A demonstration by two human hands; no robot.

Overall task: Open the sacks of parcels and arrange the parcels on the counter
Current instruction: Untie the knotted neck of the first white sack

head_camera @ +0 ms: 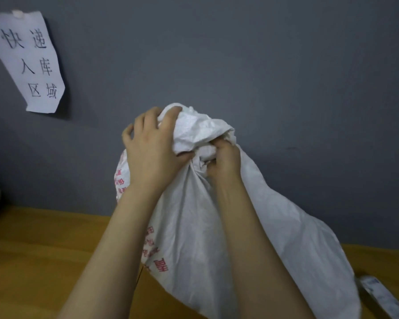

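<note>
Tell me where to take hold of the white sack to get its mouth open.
Grip the white sack at its cinched neck, coming from above on the near side. The fabric narrows to a waist there, with the loose top bunched above and the full body resting on the counter. The left hand holds the bunch; the right hand pinches at the cinch.

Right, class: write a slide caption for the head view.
The left hand and right hand grip the bunched neck of a white sack on the yellow counter, near a handwritten wall sign.
</note>
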